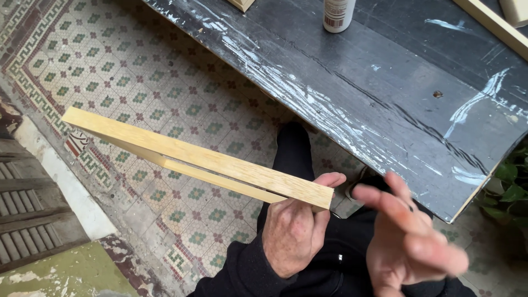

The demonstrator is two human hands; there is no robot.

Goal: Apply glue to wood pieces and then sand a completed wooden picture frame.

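Note:
My left hand point(294, 225) grips the near end of a pale wooden frame point(187, 154), seen edge-on, which reaches out to the left over the patterned tile floor. The frame shows two joined strips meeting at the far left corner. My right hand point(410, 236) is blurred beside the frame's near end, its fingers spread and holding nothing. Both sleeves are black.
A black worktable point(385, 93) streaked with white paint fills the upper right. On it stand a white glue bottle point(337, 14) and pale wood pieces point(492, 22) near the far edge. A green plant point(514, 187) sits at right. Patterned floor tiles point(137, 82) lie below.

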